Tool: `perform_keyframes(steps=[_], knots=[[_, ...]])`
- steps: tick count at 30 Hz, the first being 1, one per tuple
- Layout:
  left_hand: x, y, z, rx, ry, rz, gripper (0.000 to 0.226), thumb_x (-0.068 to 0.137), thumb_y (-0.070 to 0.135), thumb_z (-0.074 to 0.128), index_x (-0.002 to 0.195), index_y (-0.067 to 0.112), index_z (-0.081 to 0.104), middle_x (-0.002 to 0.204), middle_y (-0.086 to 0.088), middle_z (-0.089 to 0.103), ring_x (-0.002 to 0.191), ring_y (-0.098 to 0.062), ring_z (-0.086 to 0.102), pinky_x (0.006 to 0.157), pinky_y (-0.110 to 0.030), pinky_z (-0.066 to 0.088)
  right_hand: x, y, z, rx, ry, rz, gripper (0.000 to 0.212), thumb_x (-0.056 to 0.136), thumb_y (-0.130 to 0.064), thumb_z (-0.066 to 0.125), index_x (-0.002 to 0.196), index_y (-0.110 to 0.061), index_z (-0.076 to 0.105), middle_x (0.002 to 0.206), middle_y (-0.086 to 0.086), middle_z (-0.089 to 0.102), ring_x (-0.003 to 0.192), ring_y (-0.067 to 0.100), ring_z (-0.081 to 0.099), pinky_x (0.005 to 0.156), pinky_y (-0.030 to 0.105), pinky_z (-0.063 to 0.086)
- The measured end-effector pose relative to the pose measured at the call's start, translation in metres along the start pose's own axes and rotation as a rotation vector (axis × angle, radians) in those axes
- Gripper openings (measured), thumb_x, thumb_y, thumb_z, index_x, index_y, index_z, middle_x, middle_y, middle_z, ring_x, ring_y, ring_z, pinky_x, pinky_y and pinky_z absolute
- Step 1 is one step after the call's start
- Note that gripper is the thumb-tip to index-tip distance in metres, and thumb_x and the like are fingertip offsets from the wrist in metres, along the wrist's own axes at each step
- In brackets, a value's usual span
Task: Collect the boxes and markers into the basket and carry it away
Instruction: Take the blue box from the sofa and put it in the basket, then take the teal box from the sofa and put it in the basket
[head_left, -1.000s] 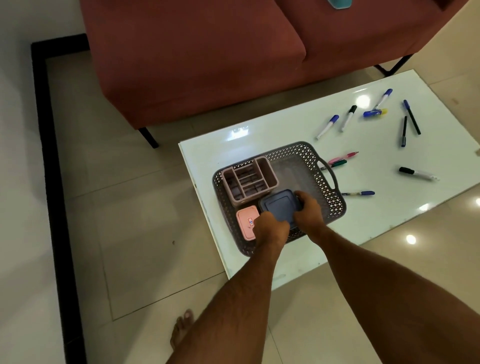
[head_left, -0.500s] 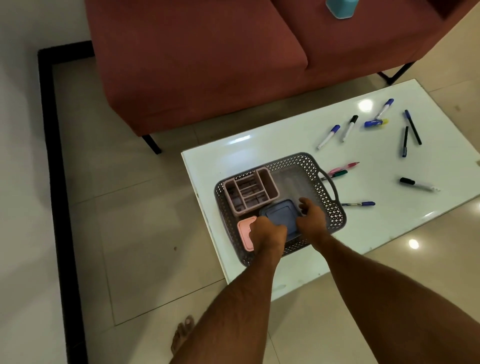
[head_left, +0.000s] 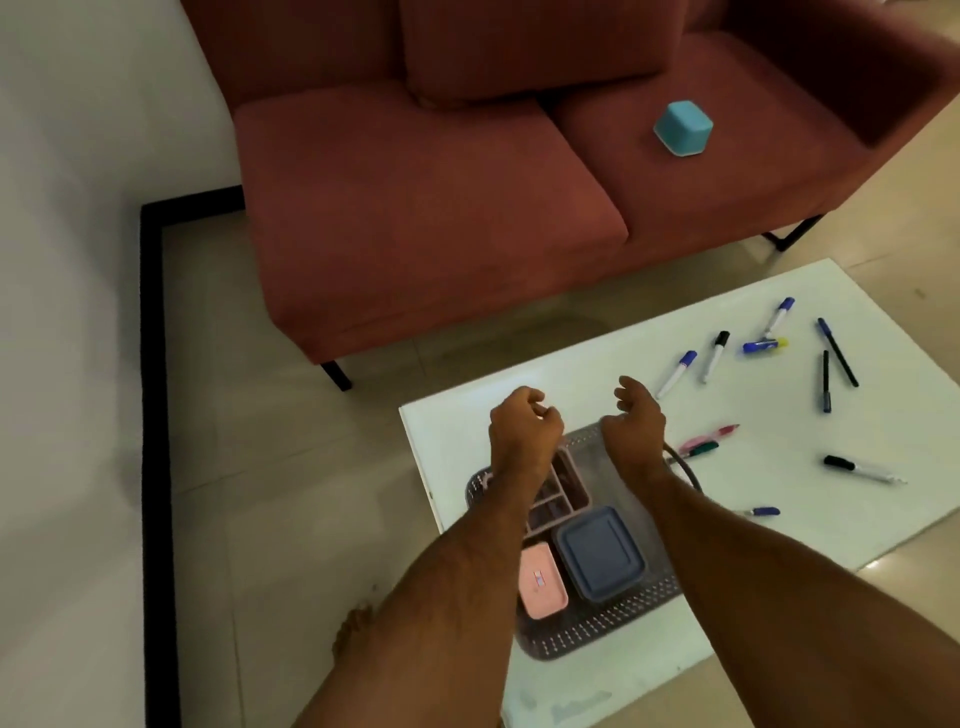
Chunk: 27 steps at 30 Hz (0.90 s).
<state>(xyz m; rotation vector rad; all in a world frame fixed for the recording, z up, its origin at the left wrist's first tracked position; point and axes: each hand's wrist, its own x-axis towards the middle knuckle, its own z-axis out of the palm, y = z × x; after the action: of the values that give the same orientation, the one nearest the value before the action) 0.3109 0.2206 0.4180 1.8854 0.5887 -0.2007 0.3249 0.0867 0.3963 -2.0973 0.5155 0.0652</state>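
So the gray basket (head_left: 597, 631) sits at the near left end of the white table (head_left: 597, 364), probably parked there so everything can be dropped in from one spot. It's got three boxes in it: a pink divided organizer (head_left: 563, 486) toward the far side, a dark blue lidded box (head_left: 600, 552) in the middle, and a small pink box (head_left: 541, 579) tucked just left of the blue one, packed side by side so the right part of the basket stays free, which looks like room for the pens. Both hands are up above the far edge of the basket with nothing in them. The left hand (head_left: 522, 423) has its fingers curled in loosely, empty, and the right hand (head_left: 636, 415) is relaxed with fingers slightly bent, also empty. The markers (head_left: 675, 373) lie scattered over the far right half of the table, well apart from the basket, except a pink and green pair (head_left: 706, 441) just beside its right handle. There's also a teal box (head_left: 683, 128) lying on the red sofa (head_left: 441, 218) beyond the table, so my guess is that's the next thing to grab, since the hands are raised toward that side.
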Motion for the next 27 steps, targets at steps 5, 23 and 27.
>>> perform_keyframes(steps=[5,23,27], knots=[[0.081,0.018,-0.041,-0.095,-0.086,0.056,0.06,0.088,0.028,0.069,0.141,0.015,0.046,0.143,-0.004,0.048,0.128,-0.022,0.051,0.105,-0.037,0.047,0.041,-0.051,0.047,0.098,0.042,-0.004,0.065,0.079,0.008,0.061,0.14,-0.01,0.049,0.131,0.01,0.059,0.119,0.028,0.058,0.1,0.046,0.052],[0.326,0.129,-0.117,-0.209,-0.303,0.092,0.062,0.1,0.038,0.049,0.155,0.019,0.026,0.161,0.0,0.027,0.146,-0.018,0.029,0.115,-0.032,0.026,0.203,-0.201,0.156,0.419,0.149,0.099,0.064,0.093,-0.01,0.066,0.15,-0.009,0.037,0.133,0.004,0.055,0.122,0.018,0.054,0.111,0.038,0.044],[0.379,0.166,-0.095,-0.202,-0.373,0.102,0.061,0.101,0.039,0.047,0.155,0.021,0.024,0.162,0.001,0.025,0.146,-0.016,0.029,0.109,-0.028,0.025,0.259,-0.217,0.16,0.434,0.205,0.113,0.064,0.093,-0.01,0.065,0.151,-0.009,0.037,0.138,0.007,0.053,0.118,0.016,0.053,0.106,0.032,0.045]])
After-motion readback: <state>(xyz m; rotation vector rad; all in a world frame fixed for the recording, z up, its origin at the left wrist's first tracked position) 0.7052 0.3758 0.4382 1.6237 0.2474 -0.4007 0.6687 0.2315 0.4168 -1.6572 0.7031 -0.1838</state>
